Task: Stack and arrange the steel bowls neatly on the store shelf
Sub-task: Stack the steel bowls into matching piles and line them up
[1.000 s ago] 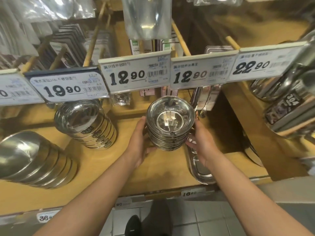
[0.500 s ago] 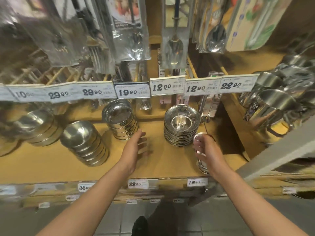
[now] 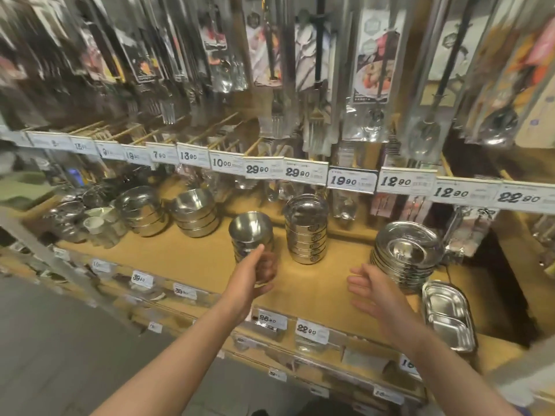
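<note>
Several stacks of steel bowls stand on the wooden shelf (image 3: pixel 315 283). My left hand (image 3: pixel 255 277) curls round the lower part of a small tilted stack of deep bowls (image 3: pixel 250 229), thumb up against its front; the fingers are blurred. To its right is a taller stack of labelled bowls (image 3: pixel 306 232). A stack of wide shallow bowls (image 3: pixel 408 253) sits at the right. My right hand (image 3: pixel 375 292) hovers open just left of it, fingers spread, holding nothing.
Two more bowl stacks (image 3: pixel 195 214) (image 3: pixel 141 211) stand further left beside small cups and strainers (image 3: pixel 90 220). Divided steel trays (image 3: pixel 447 316) lie at the shelf's right front. A price tag rail (image 3: pixel 300 172) and hanging packaged utensils (image 3: pixel 315 70) overhang the shelf.
The view has pulled back and swung left. My left hand moved onto the tilted deep-bowl stack. My right hand opened and drew away from the shallow stack.
</note>
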The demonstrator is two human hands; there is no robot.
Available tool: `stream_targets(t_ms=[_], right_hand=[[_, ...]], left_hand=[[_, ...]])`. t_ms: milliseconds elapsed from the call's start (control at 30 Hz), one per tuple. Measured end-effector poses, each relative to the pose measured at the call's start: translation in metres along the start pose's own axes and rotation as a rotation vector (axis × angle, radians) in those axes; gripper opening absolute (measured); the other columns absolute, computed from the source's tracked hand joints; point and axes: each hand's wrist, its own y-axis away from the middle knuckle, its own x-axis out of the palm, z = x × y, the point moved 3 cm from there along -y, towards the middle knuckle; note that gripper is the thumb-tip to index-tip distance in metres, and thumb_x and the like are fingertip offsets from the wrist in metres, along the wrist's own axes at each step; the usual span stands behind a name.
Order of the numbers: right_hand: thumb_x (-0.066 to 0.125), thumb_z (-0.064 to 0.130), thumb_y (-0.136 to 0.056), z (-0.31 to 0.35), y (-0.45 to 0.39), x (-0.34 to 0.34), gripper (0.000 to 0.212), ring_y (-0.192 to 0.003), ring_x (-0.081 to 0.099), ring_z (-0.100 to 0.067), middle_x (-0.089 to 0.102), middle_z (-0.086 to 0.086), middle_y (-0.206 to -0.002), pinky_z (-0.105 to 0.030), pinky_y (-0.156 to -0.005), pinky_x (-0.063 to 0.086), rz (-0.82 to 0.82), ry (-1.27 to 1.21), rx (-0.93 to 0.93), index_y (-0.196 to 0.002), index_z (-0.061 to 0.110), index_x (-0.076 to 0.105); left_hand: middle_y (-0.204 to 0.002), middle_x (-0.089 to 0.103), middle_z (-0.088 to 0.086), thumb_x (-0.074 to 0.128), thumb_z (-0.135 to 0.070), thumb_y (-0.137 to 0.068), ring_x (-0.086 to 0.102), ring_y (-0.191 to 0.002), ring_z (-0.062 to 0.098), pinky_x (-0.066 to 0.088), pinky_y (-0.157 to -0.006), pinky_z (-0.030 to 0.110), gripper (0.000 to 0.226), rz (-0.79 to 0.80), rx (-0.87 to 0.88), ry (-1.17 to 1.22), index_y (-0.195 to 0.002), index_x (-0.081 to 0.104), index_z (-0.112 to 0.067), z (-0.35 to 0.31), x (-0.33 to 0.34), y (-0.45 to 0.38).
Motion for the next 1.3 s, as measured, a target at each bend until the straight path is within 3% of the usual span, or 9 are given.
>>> stream_targets(t_ms=[133, 500, 633, 833, 933, 1033, 1167, 1233, 1300], right_hand=[[0.042, 0.035, -0.105, -0.003, -0.005, 0.030, 0.035, -0.104, 0.064, -0.019, 0.066, -0.009, -0.116, -0.031, -0.070, 0.052, 0.073, 0.028, 0.010, -0.118, 0.011, 0.064], [0.042, 0.041, -0.104, -0.006, -0.039, 0.098, 0.027, -0.103, 0.063, -0.015, 0.066, -0.005, -0.116, -0.032, -0.072, 0.055, 0.148, 0.074, 0.035, -0.106, 0.023, 0.063], [0.042, 0.048, -0.102, -0.012, -0.058, 0.128, 0.036, -0.109, 0.059, -0.013, 0.061, -0.004, -0.123, -0.034, -0.077, 0.055, 0.167, 0.049, 0.067, -0.119, 0.022, 0.060], [0.036, 0.057, -0.101, -0.027, -0.087, 0.169, 0.039, -0.135, 0.042, -0.025, 0.045, -0.004, -0.149, -0.051, -0.103, 0.047, 0.092, -0.036, 0.086, -0.128, 0.034, 0.052], [0.033, 0.068, -0.095, -0.036, -0.100, 0.186, 0.064, -0.147, 0.028, -0.026, 0.031, 0.001, -0.161, -0.055, -0.110, 0.038, 0.074, -0.115, 0.090, -0.151, 0.035, 0.033], [0.032, 0.075, -0.088, -0.038, -0.109, 0.206, 0.057, -0.141, 0.032, -0.015, 0.034, 0.011, -0.158, -0.059, -0.109, 0.032, 0.054, -0.189, 0.090, -0.140, 0.053, 0.037], [0.027, 0.075, -0.093, -0.049, -0.118, 0.225, 0.062, -0.145, 0.032, -0.018, 0.039, 0.009, -0.156, -0.064, -0.114, 0.028, 0.038, -0.254, 0.111, -0.147, 0.048, 0.037], [0.029, 0.075, -0.093, -0.052, -0.117, 0.229, 0.060, -0.143, 0.035, -0.017, 0.041, 0.009, -0.155, -0.063, -0.113, 0.033, -0.002, -0.284, 0.109, -0.145, 0.048, 0.041], [0.031, 0.073, -0.093, -0.055, -0.115, 0.229, 0.054, -0.141, 0.038, -0.017, 0.043, 0.009, -0.153, -0.063, -0.111, 0.035, -0.054, -0.295, 0.108, -0.140, 0.051, 0.044]], left_hand=[[-0.089, 0.062, -0.002, 0.050, -0.044, -0.101, 0.059, -0.085, 0.015, 0.053, -0.079, 0.037, 0.029, -0.055, 0.031, 0.040, -0.097, 0.068, -0.022, -0.005, -0.031, 0.001], [-0.104, 0.063, 0.004, 0.050, -0.043, -0.102, 0.060, -0.095, 0.020, 0.055, -0.077, 0.036, 0.034, -0.156, -0.012, 0.092, -0.109, 0.067, -0.016, -0.005, -0.097, -0.036], [-0.106, 0.062, 0.003, 0.049, -0.045, -0.102, 0.060, -0.097, 0.020, 0.054, -0.078, 0.037, 0.034, -0.130, -0.042, 0.069, -0.111, 0.067, -0.017, -0.008, -0.117, -0.069], [-0.135, 0.057, 0.000, 0.043, -0.056, -0.101, 0.055, -0.121, 0.023, 0.054, -0.084, 0.041, 0.043, 0.038, -0.168, -0.073, -0.127, 0.061, -0.028, -0.006, -0.133, -0.134], [-0.148, 0.047, 0.000, 0.042, -0.063, -0.097, 0.047, -0.134, 0.027, 0.056, -0.089, 0.046, 0.053, 0.173, -0.257, -0.120, -0.139, 0.053, -0.031, -0.004, -0.133, -0.165], [-0.150, 0.042, -0.003, 0.042, -0.069, -0.094, 0.040, -0.141, 0.029, 0.050, -0.101, 0.057, 0.055, 0.307, -0.318, -0.122, -0.138, 0.050, -0.038, 0.000, -0.127, -0.189], [-0.125, 0.071, -0.011, 0.047, -0.081, -0.081, 0.068, -0.112, 0.018, 0.060, -0.083, 0.050, 0.059, 0.492, -0.328, -0.152, -0.124, 0.065, -0.043, 0.007, -0.113, -0.201], [-0.111, 0.076, -0.008, 0.052, -0.082, -0.075, 0.075, -0.093, 0.013, 0.059, -0.070, 0.040, 0.062, 0.490, -0.329, -0.145, -0.116, 0.070, -0.039, 0.011, -0.110, -0.203], [-0.108, 0.077, -0.007, 0.052, -0.081, -0.075, 0.075, -0.091, 0.012, 0.059, -0.069, 0.037, 0.062, 0.489, -0.314, -0.142, -0.114, 0.072, -0.038, 0.013, -0.108, -0.205]])
